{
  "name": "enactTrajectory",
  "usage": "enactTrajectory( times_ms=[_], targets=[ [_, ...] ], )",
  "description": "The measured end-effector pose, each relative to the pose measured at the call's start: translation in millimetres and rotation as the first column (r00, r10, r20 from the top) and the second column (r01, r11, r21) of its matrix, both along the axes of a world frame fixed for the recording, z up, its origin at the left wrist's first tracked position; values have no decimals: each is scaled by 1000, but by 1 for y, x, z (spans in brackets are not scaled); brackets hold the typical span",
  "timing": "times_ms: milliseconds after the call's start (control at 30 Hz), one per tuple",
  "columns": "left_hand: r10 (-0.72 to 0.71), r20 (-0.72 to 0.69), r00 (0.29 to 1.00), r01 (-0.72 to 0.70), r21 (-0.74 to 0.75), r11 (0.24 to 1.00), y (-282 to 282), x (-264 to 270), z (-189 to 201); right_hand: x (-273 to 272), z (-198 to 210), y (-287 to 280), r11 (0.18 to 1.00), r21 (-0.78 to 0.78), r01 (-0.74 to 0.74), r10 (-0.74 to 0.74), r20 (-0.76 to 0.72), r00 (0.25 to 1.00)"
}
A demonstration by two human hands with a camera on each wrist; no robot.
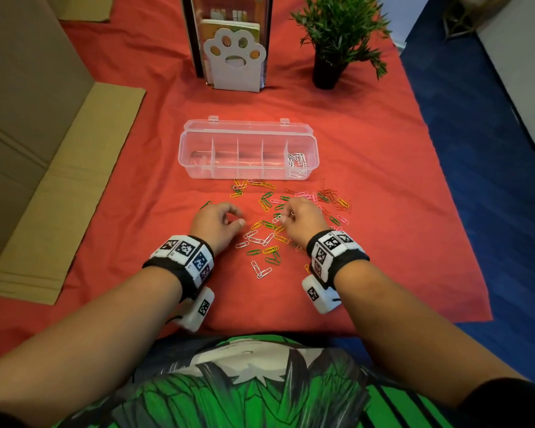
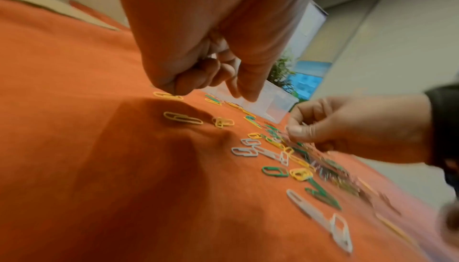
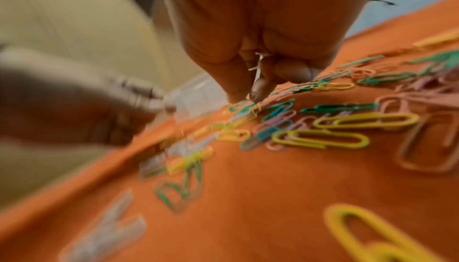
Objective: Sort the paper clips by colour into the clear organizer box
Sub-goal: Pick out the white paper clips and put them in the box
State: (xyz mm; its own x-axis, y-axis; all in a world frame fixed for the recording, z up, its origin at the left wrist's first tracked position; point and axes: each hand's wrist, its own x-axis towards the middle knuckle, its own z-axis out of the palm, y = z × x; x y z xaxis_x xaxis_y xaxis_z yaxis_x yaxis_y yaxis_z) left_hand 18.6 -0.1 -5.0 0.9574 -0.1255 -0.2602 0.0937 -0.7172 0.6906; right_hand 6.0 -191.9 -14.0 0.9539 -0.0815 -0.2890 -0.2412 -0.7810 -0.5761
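A: Red cloth noted across the table. The clear box is set far of the hands, lid back, five compartments counted; only the rightmost is filled, with white clips.

B: And the loose clips?

A: Scattered on the cloth near the box, between and right of the hands: green, yellow, pink, orange and white mixed.

B: Step in hand?

A: White is judged the colour being collected. White clips are pinched in the curled fingers of the right hand, its fingertips lowered onto the pile. The left hand is held curled just above the cloth; nothing is seen in it.

B: Next move?

A: More white clips lie near the left hand. A fine pinch is called for, one clip lifted without snagging neighbours, then a carry to the rightmost compartment.
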Motion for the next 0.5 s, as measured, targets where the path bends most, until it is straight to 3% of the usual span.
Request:
enactTrajectory(
  times_ms=[100,200,300,333,367,400,467,500],
  targets=[
    [-204,29,978,194,209,958,-7,-5,-3,1,7,-6,966,196,170,-153,-100,983],
    [-289,21,957,271,287,919,-12,-8,-8,2,10,-8,871,398,286,-200,-245,949],
    [-320,18,947,300,301,905,-12,-7,-8,4,14,-5,551,652,521,-296,-430,853],
    [-324,10,946,306,301,903,-11,-8,-8,5,14,-4,517,665,539,-300,-449,842],
    [-318,10,948,301,293,908,-11,-8,-8,6,15,-3,567,638,520,-291,-435,852],
    [-294,2,956,283,269,921,-10,-8,-8,7,14,-2,696,562,447,-259,-385,886],
    [-203,-26,979,205,174,963,-10,-7,-9,8,15,-1,925,315,212,-138,-241,961],
    [-143,-60,988,148,90,985,-10,-6,-8,8,14,0,977,191,96,-63,-172,983]
  ],
)
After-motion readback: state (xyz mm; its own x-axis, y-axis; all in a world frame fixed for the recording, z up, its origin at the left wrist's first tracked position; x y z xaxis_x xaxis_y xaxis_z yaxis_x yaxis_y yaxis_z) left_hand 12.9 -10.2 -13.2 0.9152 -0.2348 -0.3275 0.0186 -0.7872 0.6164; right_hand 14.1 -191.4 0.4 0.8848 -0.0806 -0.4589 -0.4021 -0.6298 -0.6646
